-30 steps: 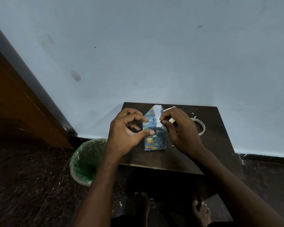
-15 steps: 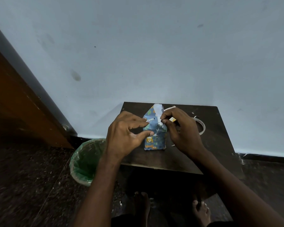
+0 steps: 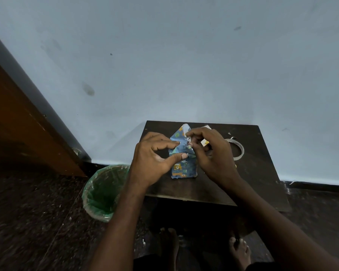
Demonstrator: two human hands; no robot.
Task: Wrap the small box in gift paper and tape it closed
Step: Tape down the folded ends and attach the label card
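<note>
A small dark counter [image 3: 249, 173] stands against a pale blue wall, on a dark speckled floor. One box [image 3: 183, 169] in blue gift paper stands on it, one tape roll [image 3: 238, 148] lies to its right (part hidden), one green-lined bin [image 3: 104, 192] sits left. The left hand [image 3: 155, 163] pinches the paper's side; the right hand [image 3: 211, 155] pinches its top fold.

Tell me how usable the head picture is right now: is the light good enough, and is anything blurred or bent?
Head view: dim light, so the dark table swallows detail; the wrapped box and both hands, left hand and right hand, are fairly sharp; the floor at the lower left is smeared; wide-angle bending shows along the wall's base and the wooden panel; no glare.
</note>
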